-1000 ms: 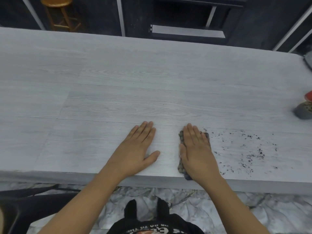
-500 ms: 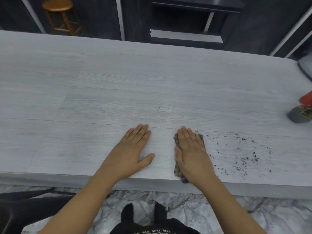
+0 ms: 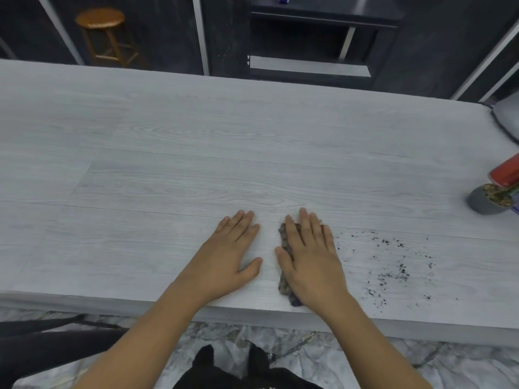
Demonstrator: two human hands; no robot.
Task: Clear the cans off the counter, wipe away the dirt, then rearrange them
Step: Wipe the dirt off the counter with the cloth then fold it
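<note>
1. The right hand (image 3: 311, 256) is laid flat, fingers spread, palm pressed down on a mottled cloth (image 3: 284, 242) near the front edge of the worktop (image 3: 196, 164). Nothing is gripped – the cloth is just pinned under the palm, probably so it can be pushed sideways without bunching up.
2. The left hand (image 3: 233, 254) is also laid flat and open, just beside the right one, with nothing under it or in it. It looks like it's planted there for balance while the wiping gets done.
3. The dirt (image 3: 393, 268) – dark specks scattered in a loose patch – is right of the cloth, starting just past the little finger. So the wipe stage is judged to be under way, with most of the mess not yet cleaned.
4. Cans: only the far right edge shows anything. A red can (image 3: 505, 172) is cut off by the frame, and a grey container (image 3: 488, 202) with brownish stuff on top sits touching or just in front of it. Whether that grey thing is a can can't be told. They seem to have been parked well apart from the dirt so the patch could be reached.
5. Count: two hands, one cloth, one dirt patch, one definite can, one unclear grey item. A wooden stool (image 3: 104, 35) is seen beyond the worktop.
</note>
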